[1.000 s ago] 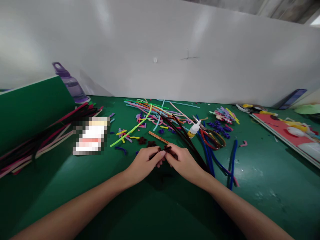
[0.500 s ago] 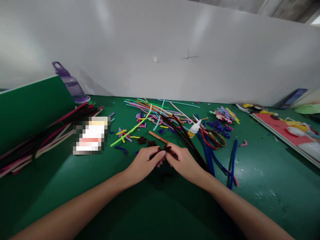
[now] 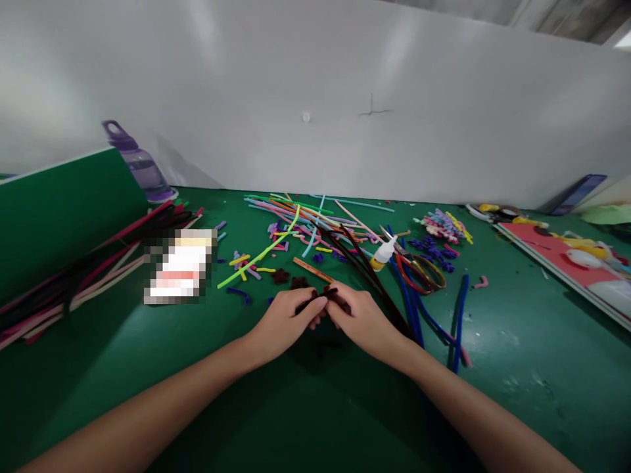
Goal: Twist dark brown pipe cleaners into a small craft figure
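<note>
My left hand (image 3: 286, 322) and my right hand (image 3: 363, 320) meet at the middle of the green table (image 3: 517, 368), fingertips touching. Both are closed in a pinch on a dark brown pipe cleaner piece (image 3: 326, 295) that shows between the fingers. Two small dark brown curled pieces (image 3: 290, 279) lie just beyond my left hand. Long dark brown pipe cleaners (image 3: 367, 272) run back from beside my right hand.
A scatter of coloured pipe cleaners (image 3: 296, 220) lies further back, with a small glue bottle (image 3: 383, 253), red-handled scissors (image 3: 417, 272) and blue pipe cleaners (image 3: 458, 315) to the right. A purple bottle (image 3: 138, 164) and bundled pipe cleaners (image 3: 89, 269) sit left. A red board (image 3: 557, 253) lies right.
</note>
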A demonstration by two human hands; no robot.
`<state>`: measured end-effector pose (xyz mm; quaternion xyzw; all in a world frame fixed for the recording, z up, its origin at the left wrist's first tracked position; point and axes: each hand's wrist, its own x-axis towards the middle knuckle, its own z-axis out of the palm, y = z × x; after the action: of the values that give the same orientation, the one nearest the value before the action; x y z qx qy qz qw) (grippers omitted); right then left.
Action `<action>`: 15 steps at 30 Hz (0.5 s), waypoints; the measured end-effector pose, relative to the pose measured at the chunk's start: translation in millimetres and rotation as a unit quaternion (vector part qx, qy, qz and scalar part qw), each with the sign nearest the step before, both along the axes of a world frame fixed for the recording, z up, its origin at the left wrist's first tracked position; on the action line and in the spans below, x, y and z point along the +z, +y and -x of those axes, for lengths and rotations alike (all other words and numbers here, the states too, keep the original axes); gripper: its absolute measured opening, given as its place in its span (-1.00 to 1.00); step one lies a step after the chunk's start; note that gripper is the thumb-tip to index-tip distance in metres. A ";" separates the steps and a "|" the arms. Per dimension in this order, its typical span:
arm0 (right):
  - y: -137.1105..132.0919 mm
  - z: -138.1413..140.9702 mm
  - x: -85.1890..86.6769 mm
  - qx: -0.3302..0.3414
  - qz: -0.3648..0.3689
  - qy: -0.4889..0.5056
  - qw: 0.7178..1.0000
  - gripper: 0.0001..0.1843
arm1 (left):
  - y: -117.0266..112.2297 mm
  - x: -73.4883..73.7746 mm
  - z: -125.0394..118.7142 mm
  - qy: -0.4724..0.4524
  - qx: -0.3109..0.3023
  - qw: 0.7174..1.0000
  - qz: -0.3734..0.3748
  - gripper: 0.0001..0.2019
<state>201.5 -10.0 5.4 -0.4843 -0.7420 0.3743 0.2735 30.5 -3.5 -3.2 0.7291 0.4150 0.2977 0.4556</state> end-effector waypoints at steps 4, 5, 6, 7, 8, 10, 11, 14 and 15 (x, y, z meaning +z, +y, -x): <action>-0.2 0.4 1.1 0.001 0.001 0.005 1.000 -0.87 | -0.2 0.5 -0.1 -0.001 0.001 1.000 -0.001 -0.69; -0.1 0.4 1.1 0.001 0.001 0.006 1.000 -0.87 | -0.2 0.7 -0.1 0.000 0.002 1.000 -0.002 -0.69; 0.0 0.4 1.0 0.000 0.002 0.006 1.000 -0.87 | -0.2 0.8 -0.1 0.001 0.002 1.000 -0.003 -0.69; 0.2 0.4 0.9 0.000 0.002 0.007 1.000 -0.87 | -0.2 0.9 0.0 0.001 0.002 1.000 -0.003 -0.69; 0.3 0.4 0.6 0.000 0.002 0.006 1.000 -0.87 | -0.3 0.9 0.1 0.000 0.001 1.000 -0.002 -0.69; 0.5 0.3 0.1 0.000 0.002 0.005 1.000 -0.87 | -0.3 0.6 0.5 -0.001 0.001 1.000 -0.001 -0.69; 0.5 0.3 -0.1 -0.001 0.003 0.004 1.000 -0.87 | -0.4 0.5 0.7 -0.001 0.001 1.000 -0.001 -0.69; 0.6 0.3 0.0 -0.002 0.004 0.005 1.000 -0.87 | -0.2 0.2 0.8 0.002 0.001 1.000 -0.003 -0.69; 0.7 0.2 0.4 -0.002 0.003 0.007 1.000 -0.88 | -0.1 0.4 0.7 0.003 0.001 1.000 -0.005 -0.69</action>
<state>201.3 -9.3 5.9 -0.4844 -0.7377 0.3795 0.2776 29.7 -3.6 -2.9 0.7318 0.4158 0.2977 0.4506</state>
